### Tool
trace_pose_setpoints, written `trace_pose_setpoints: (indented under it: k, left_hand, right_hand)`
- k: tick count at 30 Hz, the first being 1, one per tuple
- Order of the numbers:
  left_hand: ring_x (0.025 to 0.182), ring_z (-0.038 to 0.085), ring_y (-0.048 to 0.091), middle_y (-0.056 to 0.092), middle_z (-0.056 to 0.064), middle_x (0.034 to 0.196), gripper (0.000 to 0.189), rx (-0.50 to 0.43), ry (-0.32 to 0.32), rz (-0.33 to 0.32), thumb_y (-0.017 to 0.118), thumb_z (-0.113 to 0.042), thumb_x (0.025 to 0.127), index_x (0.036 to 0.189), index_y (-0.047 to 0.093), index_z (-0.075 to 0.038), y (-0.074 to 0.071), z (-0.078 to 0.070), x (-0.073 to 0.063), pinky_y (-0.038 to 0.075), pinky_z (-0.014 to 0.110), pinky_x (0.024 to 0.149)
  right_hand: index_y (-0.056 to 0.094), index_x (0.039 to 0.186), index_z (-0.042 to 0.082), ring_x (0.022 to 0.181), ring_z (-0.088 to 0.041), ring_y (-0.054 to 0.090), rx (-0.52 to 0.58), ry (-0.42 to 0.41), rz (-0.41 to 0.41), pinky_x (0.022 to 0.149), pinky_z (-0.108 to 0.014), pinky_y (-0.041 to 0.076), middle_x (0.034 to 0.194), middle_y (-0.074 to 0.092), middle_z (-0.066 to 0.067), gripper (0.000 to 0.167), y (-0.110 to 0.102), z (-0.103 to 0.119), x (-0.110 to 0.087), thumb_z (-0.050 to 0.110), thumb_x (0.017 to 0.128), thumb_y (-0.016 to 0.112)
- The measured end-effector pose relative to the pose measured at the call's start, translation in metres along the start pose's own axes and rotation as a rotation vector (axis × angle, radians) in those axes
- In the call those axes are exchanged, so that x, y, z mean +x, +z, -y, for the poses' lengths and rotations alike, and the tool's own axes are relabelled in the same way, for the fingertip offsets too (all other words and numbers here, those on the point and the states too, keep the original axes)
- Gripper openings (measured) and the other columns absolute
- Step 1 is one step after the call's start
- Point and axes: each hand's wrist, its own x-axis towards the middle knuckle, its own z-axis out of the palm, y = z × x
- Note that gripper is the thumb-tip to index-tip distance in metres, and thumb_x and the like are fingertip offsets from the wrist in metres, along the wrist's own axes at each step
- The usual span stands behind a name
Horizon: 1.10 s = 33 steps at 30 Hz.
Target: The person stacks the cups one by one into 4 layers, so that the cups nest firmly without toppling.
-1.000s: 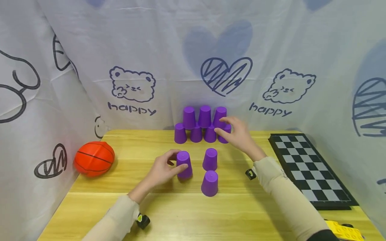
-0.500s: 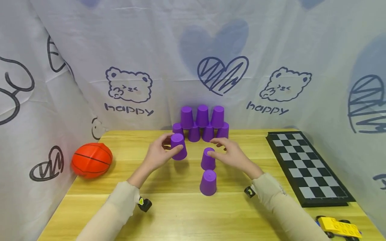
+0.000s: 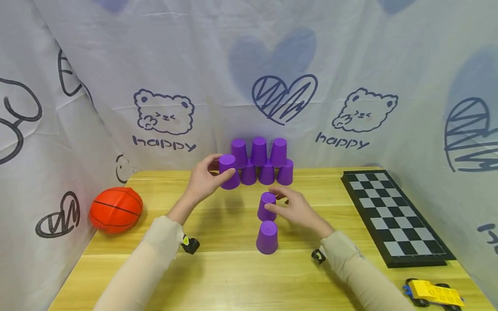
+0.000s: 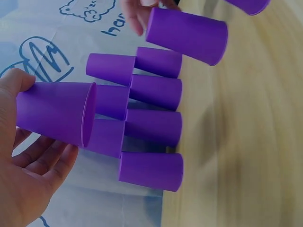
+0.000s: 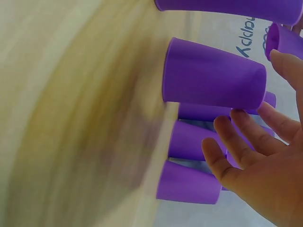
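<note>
My left hand (image 3: 204, 177) grips an upside-down purple cup (image 3: 228, 163), thumb in front and fingers behind. It is lifted above the table, overlapping the left end of the stacked cups in the head view. At the back stand purple cups in two rows: three upper cups (image 3: 259, 151) rest on a bottom row (image 3: 266, 174) of several. My right hand (image 3: 298, 211) is at a single upside-down cup (image 3: 264, 211), thumb and fingers spread apart around its top; in the right wrist view the fingertips (image 5: 239, 113) lie right at its side. Another cup (image 3: 267, 237) stands in front of that one.
An orange toy basketball (image 3: 116, 210) sits at the table's left edge. On the right lie a black-and-white checkerboard (image 3: 394, 211) and a yellow toy car (image 3: 432, 293). A printed white curtain (image 3: 218, 65) hangs behind and at both sides of the wooden table (image 3: 233, 280).
My left hand has lifted its cup off the table and carried it back toward the stack's left end. My right hand has drawn back from the stack to the middle cup.
</note>
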Motion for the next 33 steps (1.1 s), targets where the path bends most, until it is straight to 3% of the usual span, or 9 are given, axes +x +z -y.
trace_pose_setpoints:
  k: [9, 21, 27, 33]
  left_hand:
    - [0.107, 0.034, 0.072, 0.073, 0.020, 0.121, 0.055, -0.002, -0.015, -0.009, 0.083, -0.028, 0.091, 0.136, 0.062, -0.004, -0.003, -0.012, 0.023, 0.061, 0.046, 0.097]
    - [0.111, 0.033, 0.070, 0.072, 0.017, 0.124, 0.061, 0.002, -0.033, -0.005, 0.082, -0.037, 0.091, 0.140, 0.060, -0.007, 0.001, -0.030, 0.052, 0.059, 0.048, 0.098]
    - [0.113, 0.033, 0.069, 0.071, 0.018, 0.126, 0.061, 0.004, -0.032, -0.006, 0.081, -0.036, 0.092, 0.142, 0.060, -0.008, 0.007, -0.035, 0.063, 0.059, 0.048, 0.098]
    - [0.118, 0.034, 0.068, 0.070, 0.019, 0.132, 0.061, 0.004, -0.042, -0.027, 0.079, -0.035, 0.094, 0.144, 0.058, -0.007, 0.013, -0.041, 0.077, 0.058, 0.047, 0.102]
  right_hand:
    - [0.064, 0.141, 0.013, 0.113, -0.028, 0.068, 0.026, 0.009, -0.024, 0.090, -0.041, 0.055, 0.126, 0.074, -0.004, 0.051, 0.006, -0.006, -0.003, 0.031, 0.096, 0.079]
    - [0.062, 0.142, 0.010, 0.113, -0.026, 0.069, 0.060, 0.036, -0.049, 0.091, -0.044, 0.058, 0.128, 0.073, -0.008, 0.052, 0.011, -0.006, -0.005, 0.031, 0.097, 0.078]
    - [0.061, 0.141, 0.016, 0.117, -0.026, 0.067, 0.083, 0.053, -0.051, 0.095, -0.045, 0.056, 0.134, 0.071, -0.006, 0.048, 0.011, -0.004, -0.004, 0.030, 0.097, 0.078]
    - [0.060, 0.141, 0.013, 0.117, -0.027, 0.067, 0.108, 0.052, -0.052, 0.094, -0.046, 0.056, 0.131, 0.072, -0.005, 0.050, 0.013, -0.007, -0.005, 0.030, 0.098, 0.077]
